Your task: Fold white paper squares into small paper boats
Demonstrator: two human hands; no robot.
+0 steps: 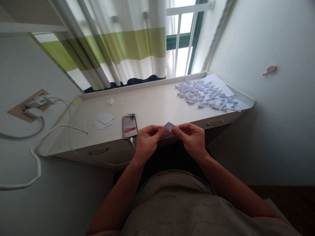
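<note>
A small folded piece of white paper (169,125) with a pointed top is held up at the desk's front edge. My left hand (149,139) pinches its left corner between thumb and fingers. On the other side, my right hand (190,137) is closed on the right corner in the same way. Both thumbs face me, and the fingertips behind the paper are partly hidden. Just left of my left hand lies a phone (129,127) with a cable plugged into its near end.
Many small folded paper boats (197,93) crowd the desk's right side, beside a larger white sheet (218,83). Flat paper squares (104,119) and a crumpled scrap (111,102) lie to the left. White cables (71,126) run from a wall socket (29,106) across the left edge.
</note>
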